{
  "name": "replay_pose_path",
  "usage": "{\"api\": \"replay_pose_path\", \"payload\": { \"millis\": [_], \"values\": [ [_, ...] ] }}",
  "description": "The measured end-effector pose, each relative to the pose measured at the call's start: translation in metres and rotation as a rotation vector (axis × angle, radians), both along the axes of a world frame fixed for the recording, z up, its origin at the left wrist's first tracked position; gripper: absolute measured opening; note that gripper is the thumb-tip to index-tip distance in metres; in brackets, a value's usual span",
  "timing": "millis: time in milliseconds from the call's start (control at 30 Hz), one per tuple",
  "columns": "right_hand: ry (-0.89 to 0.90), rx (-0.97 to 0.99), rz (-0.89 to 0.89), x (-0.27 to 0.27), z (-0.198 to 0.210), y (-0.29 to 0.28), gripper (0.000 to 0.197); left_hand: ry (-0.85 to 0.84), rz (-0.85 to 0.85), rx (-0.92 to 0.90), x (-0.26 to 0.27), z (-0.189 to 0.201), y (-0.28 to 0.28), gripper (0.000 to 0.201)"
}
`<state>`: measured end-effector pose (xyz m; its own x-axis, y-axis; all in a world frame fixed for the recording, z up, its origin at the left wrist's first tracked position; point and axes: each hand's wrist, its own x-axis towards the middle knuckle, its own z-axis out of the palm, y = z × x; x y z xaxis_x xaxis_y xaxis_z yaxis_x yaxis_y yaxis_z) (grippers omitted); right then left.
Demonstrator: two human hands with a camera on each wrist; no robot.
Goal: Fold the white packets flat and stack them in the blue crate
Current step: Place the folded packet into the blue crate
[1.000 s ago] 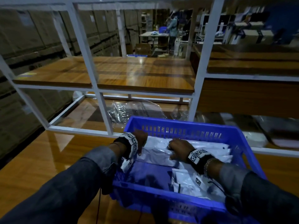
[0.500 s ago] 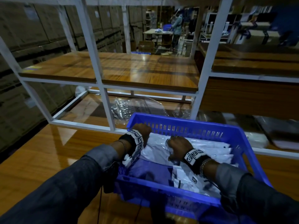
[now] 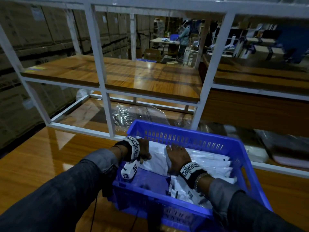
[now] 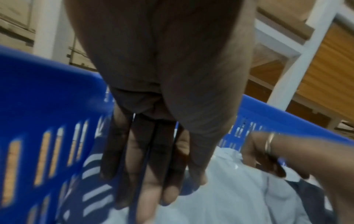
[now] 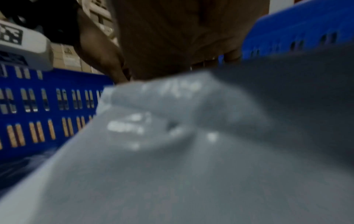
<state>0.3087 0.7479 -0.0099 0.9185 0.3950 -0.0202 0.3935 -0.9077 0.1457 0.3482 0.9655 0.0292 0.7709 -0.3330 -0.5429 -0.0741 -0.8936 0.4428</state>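
Wooden table [image 3: 41, 161], lower frame | blue crate [image 3: 184, 129] held white packets [image 3: 212, 163] | right hand [image 3: 177, 156] lay flat on them, fingers straight | left hand [image 3: 144, 150] straight-fingered, gripped nothing.

A warehouse: stacked cardboard cartons [image 3: 41, 30], metal shelving [image 3: 103, 91], packing tables [image 3: 164, 41].

A dim warehouse: a white metal shelf frame [image 3: 103, 77] holds glossy wooden boards [image 3: 133, 76]; stacked cardboard boxes [image 3: 33, 30] line the left wall.
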Motion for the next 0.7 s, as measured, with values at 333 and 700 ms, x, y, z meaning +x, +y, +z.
{"api": "replay_pose_path", "payload": {
  "millis": [333, 700],
  "values": [
    [-0.045, -0.010, -0.047, 0.007, -0.009, 0.002, 0.080, -0.049, 0.158, -0.018, -0.003, -0.023, 0.006, 0.041],
    [0.264, 0.264, -0.091, 0.014, 0.070, -0.027, 0.065, -0.025, 0.195, -0.254, -0.022, 0.075, 0.006, 0.019]
  ]
}}
